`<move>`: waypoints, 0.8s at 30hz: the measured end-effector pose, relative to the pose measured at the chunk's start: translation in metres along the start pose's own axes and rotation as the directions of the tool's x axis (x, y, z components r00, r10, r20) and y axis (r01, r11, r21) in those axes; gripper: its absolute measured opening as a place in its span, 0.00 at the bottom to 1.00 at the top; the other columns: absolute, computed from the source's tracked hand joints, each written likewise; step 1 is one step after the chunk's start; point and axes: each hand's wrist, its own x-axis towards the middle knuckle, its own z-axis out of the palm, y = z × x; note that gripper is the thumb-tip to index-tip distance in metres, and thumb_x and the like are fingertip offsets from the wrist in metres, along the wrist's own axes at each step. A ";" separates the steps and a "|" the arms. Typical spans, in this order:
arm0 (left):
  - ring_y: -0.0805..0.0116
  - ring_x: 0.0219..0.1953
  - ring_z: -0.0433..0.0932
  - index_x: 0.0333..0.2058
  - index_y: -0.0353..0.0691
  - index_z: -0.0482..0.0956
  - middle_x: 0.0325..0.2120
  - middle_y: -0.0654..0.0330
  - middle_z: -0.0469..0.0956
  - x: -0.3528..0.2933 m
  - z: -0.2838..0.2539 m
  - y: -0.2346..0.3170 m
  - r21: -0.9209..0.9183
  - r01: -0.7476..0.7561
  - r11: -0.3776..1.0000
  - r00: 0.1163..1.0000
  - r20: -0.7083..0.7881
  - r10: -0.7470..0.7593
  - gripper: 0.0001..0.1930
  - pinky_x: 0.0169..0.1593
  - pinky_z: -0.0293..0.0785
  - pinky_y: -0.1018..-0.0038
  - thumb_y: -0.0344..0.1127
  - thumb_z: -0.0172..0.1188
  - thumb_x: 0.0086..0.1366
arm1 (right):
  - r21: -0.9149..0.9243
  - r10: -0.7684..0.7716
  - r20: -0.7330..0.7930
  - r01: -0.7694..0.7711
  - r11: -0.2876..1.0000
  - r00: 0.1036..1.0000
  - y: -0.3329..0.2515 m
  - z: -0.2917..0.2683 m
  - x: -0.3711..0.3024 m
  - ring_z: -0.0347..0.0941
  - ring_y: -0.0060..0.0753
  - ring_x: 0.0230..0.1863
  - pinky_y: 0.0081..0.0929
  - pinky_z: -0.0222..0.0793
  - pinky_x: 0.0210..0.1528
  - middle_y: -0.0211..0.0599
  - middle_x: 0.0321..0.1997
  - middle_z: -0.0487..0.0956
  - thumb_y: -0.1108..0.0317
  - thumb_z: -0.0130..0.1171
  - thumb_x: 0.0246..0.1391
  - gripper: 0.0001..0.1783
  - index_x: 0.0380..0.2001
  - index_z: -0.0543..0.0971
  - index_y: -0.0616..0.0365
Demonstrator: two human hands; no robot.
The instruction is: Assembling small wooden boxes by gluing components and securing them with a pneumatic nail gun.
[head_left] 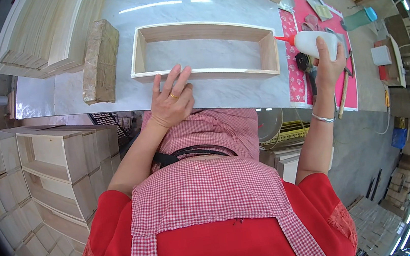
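A rectangular wooden frame (208, 74) lies on the marble-patterned table in front of me, the tabletop showing through its middle. White lines run along its upper edges. My left hand (173, 98) rests at the frame's near side toward its left end, fingers stretched out over the near wall. In my right hand (330, 59) is a white squeeze bottle (315, 45) with a red nozzle, tilted on its side. The nozzle's tip points left and meets, or nearly meets, the frame's right end; exact contact is too small to tell.
Left of the frame stand a tape-wrapped block (100, 64) and stacks of thin wooden boards (45, 32). On the right, a pink mat (309, 0) holds a hammer (344, 88), a brush and other tools. A teal-lidded jar (361, 18) stands beyond. Stacked wooden boxes (49, 170) fill the lower left.
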 end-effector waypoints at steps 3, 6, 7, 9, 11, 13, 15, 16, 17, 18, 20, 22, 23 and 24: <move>0.65 0.69 0.61 0.28 0.48 0.78 0.65 0.67 0.66 0.000 0.000 0.001 -0.002 0.000 1.000 1.000 0.004 0.000 0.02 0.74 0.39 0.54 0.36 0.60 0.56 | -0.027 0.013 0.046 -0.012 1.000 0.999 0.000 -0.011 -0.005 0.66 0.13 0.19 0.13 0.58 0.17 0.29 0.29 0.77 0.59 0.70 0.55 0.17 0.38 0.76 0.59; 0.65 0.69 0.60 0.28 0.48 0.78 0.65 0.66 0.66 0.000 0.001 0.001 -0.004 0.003 1.000 1.000 0.012 -0.003 0.02 0.74 0.39 0.54 0.36 0.60 0.56 | -0.035 0.017 0.057 -0.015 0.999 0.998 0.000 -0.021 -0.012 0.66 0.13 0.19 0.13 0.57 0.16 0.29 0.29 0.77 0.59 0.69 0.55 0.17 0.38 0.77 0.59; 0.65 0.69 0.60 0.28 0.48 0.79 0.65 0.66 0.66 0.000 0.000 0.002 -0.002 0.002 1.000 1.000 0.010 -0.002 0.02 0.74 0.39 0.54 0.36 0.60 0.55 | -0.038 0.018 0.064 -0.016 0.999 0.998 -0.001 -0.023 -0.016 0.65 0.13 0.19 0.13 0.56 0.16 0.28 0.29 0.77 0.59 0.69 0.55 0.17 0.39 0.77 0.59; 0.64 0.69 0.60 0.28 0.48 0.79 0.65 0.66 0.66 0.000 0.001 0.002 0.000 0.001 1.000 1.000 0.006 -0.001 0.02 0.74 0.39 0.54 0.36 0.60 0.55 | -0.032 0.023 0.063 -0.021 0.999 0.998 -0.005 -0.029 -0.022 0.65 0.13 0.18 0.14 0.57 0.16 0.29 0.28 0.77 0.59 0.70 0.54 0.18 0.38 0.76 0.59; 0.64 0.70 0.60 0.28 0.48 0.79 0.65 0.66 0.66 0.001 0.002 0.001 -0.005 -0.001 1.000 1.000 0.004 0.001 0.02 0.74 0.39 0.54 0.35 0.60 0.55 | -0.018 0.026 0.067 -0.025 1.000 0.997 -0.011 -0.032 -0.029 0.65 0.13 0.17 0.14 0.58 0.16 0.29 0.27 0.77 0.60 0.71 0.53 0.19 0.38 0.75 0.60; 0.64 0.70 0.60 0.28 0.48 0.79 0.65 0.66 0.66 0.001 0.003 0.000 -0.009 -0.003 1.000 1.000 -0.007 0.003 0.02 0.74 0.39 0.54 0.35 0.61 0.55 | -0.041 0.033 0.066 -0.030 0.999 0.997 -0.016 -0.037 -0.036 0.65 0.13 0.16 0.14 0.58 0.16 0.29 0.28 0.77 0.60 0.71 0.53 0.19 0.38 0.75 0.60; 0.64 0.70 0.60 0.28 0.48 0.79 0.65 0.66 0.66 0.000 0.003 -0.001 -0.013 -0.007 1.000 1.000 -0.007 0.007 0.02 0.74 0.39 0.54 0.35 0.61 0.55 | -0.083 0.042 0.069 -0.036 0.996 0.997 -0.021 -0.041 -0.043 0.65 0.12 0.16 0.14 0.58 0.16 0.28 0.28 0.77 0.60 0.71 0.54 0.19 0.39 0.75 0.60; 0.64 0.70 0.60 0.28 0.48 0.79 0.65 0.66 0.66 0.000 0.003 0.000 -0.014 -0.007 1.000 1.000 -0.009 0.006 0.02 0.74 0.39 0.54 0.35 0.61 0.55 | -0.085 0.041 0.067 -0.035 0.996 0.997 -0.022 -0.043 -0.046 0.65 0.12 0.16 0.14 0.58 0.16 0.28 0.28 0.77 0.60 0.71 0.54 0.19 0.39 0.75 0.60; 0.64 0.70 0.60 0.28 0.48 0.79 0.65 0.67 0.66 0.000 0.003 0.000 -0.013 -0.006 1.000 1.000 -0.011 0.006 0.02 0.74 0.39 0.54 0.35 0.61 0.55 | -0.071 0.061 0.073 -0.056 0.996 0.995 -0.024 -0.045 -0.048 0.66 0.13 0.17 0.14 0.59 0.16 0.29 0.28 0.77 0.60 0.70 0.54 0.18 0.39 0.75 0.60; 0.64 0.70 0.60 0.28 0.48 0.79 0.65 0.67 0.66 0.000 0.003 -0.001 -0.014 -0.005 1.000 1.000 -0.012 0.004 0.02 0.74 0.39 0.54 0.35 0.61 0.55 | -0.057 0.081 0.081 -0.077 0.995 0.993 -0.026 -0.045 -0.049 0.66 0.14 0.17 0.14 0.59 0.16 0.29 0.28 0.77 0.60 0.69 0.55 0.18 0.39 0.74 0.60; 0.60 0.69 0.60 0.29 0.46 0.80 0.65 0.62 0.66 0.000 -0.001 -0.004 -0.016 -0.023 1.000 1.000 0.003 0.023 0.04 0.73 0.39 0.52 0.34 0.62 0.53 | -0.040 0.101 0.099 -0.097 0.994 0.990 -0.028 -0.042 -0.053 0.67 0.14 0.18 0.15 0.60 0.16 0.30 0.29 0.77 0.61 0.69 0.56 0.17 0.39 0.74 0.60; 0.58 0.69 0.60 0.30 0.46 0.80 0.65 0.59 0.65 -0.002 -0.005 -0.004 0.003 -0.018 1.000 1.000 0.017 0.018 0.05 0.73 0.39 0.51 0.33 0.62 0.53 | 0.145 0.155 0.104 -0.169 0.975 0.982 -0.028 -0.031 -0.058 0.70 0.16 0.20 0.16 0.61 0.16 0.31 0.30 0.78 0.62 0.67 0.57 0.16 0.40 0.74 0.60; 0.58 0.69 0.60 0.30 0.46 0.80 0.65 0.59 0.65 -0.004 -0.007 -0.004 -0.030 -0.006 1.000 1.000 0.029 0.007 0.06 0.73 0.39 0.50 0.34 0.63 0.52 | 0.247 0.185 0.121 -0.210 0.946 0.975 -0.030 -0.016 -0.063 0.71 0.17 0.21 0.16 0.62 0.16 0.32 0.31 0.78 0.62 0.67 0.57 0.16 0.40 0.74 0.60; 0.57 0.70 0.60 0.31 0.46 0.80 0.65 0.59 0.66 -0.005 -0.008 -0.003 -0.059 0.009 0.998 0.999 0.042 -0.007 0.06 0.73 0.38 0.49 0.34 0.64 0.52 | 0.264 0.187 0.150 -0.221 0.939 0.971 -0.034 -0.001 -0.070 0.71 0.17 0.21 0.16 0.62 0.16 0.32 0.31 0.78 0.62 0.67 0.57 0.16 0.40 0.74 0.60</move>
